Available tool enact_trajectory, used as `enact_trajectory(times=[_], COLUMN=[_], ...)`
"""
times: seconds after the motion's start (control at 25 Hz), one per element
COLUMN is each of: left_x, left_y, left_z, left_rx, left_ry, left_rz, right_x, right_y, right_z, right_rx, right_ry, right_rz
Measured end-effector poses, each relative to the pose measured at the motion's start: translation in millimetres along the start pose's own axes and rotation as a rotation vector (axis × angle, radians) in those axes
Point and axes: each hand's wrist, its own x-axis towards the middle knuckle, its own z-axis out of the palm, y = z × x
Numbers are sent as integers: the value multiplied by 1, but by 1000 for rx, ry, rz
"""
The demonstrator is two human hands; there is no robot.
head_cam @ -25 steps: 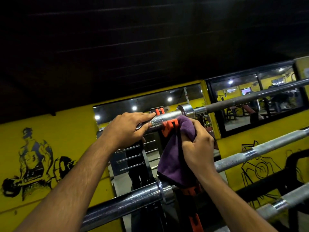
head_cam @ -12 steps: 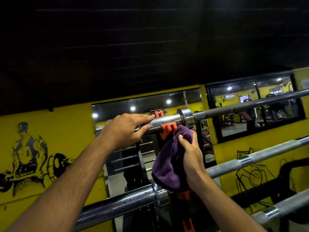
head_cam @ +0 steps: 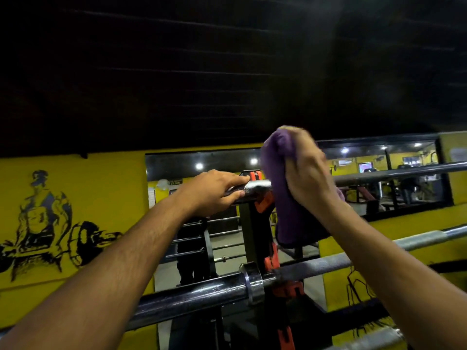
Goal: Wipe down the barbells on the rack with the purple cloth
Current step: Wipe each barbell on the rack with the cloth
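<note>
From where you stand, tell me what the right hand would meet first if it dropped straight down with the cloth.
Probably the top barbell: the right hand holds the purple cloth over its collar end. Depth is unclear in this blur.

A yellow wall (head_cam: 101,178) runs across the far side under a dark ceiling (head_cam: 202,59) crossed by thin lines. On the left of that wall is a black mural (head_cam: 43,223) of a muscular figure lifting a weight. To the right of the mural a mirror (head_cam: 202,168) shows round ceiling lights, and further right a dark-framed window (head_cam: 394,178) shows gym machines and yellow walls beyond. Low on the right, another black line drawing (head_cam: 358,286) marks the yellow wall, partly hidden
</note>
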Motion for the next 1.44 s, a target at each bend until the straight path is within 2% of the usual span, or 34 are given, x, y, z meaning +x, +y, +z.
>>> enact_trajectory(times=[0.04,0.12,0.2,0.24,0.4,0.48,0.52,0.64,0.72,0.84,0.88,1.04,1.12,1.2,1.28,1.36,1.44], left_x=[-3,-12,-25,-34,-84,-110,-121,-144,-156,-182,-189,-208,-216,-223,-226,-225,-225], left_y=[-2,-8,-19,-24,-28,-28,-30,-37,-43,-51,-55,-69,-74,-78,-79,-79,-80], left_z=[-2,-3,-2,1,16,27,31,31,33,35,37,48,53,59,61,60,61], left_rx=[-8,16,41,49,51,46,37,-52,-76,-151,-183,-232,-258,-273,-278,-288,-313], left_ry=[-2,8,58,96,288,297,277,69,-135,-298,-323,-399,-423,-428,-410,-413,-410], left_rz=[8,5,0,7,134,212,231,165,133,181,197,237,247,261,274,279,274], right_x=[13,30,39,41,41,52,63,89,92,84,83,75,69,58,36,7,-16], right_y=[11,28,29,25,-1,-8,-11,-23,-30,-54,-62,-85,-92,-92,-91,-87,-79], right_z=[8,19,21,19,0,-9,-13,-22,-23,-19,-17,-4,-3,-1,25,66,91], right_rx=[-161,-410,-520,-532,-656,-700,-635,-145,98,329,351,313,327,39,-178,-343,-722], right_ry=[-210,-555,-685,-668,-350,-312,-308,-234,-29,351,415,480,592,651,448,1,-373], right_rz=[27,221,276,270,258,352,435,719,801,642,589,610,621,481,303,372,407])
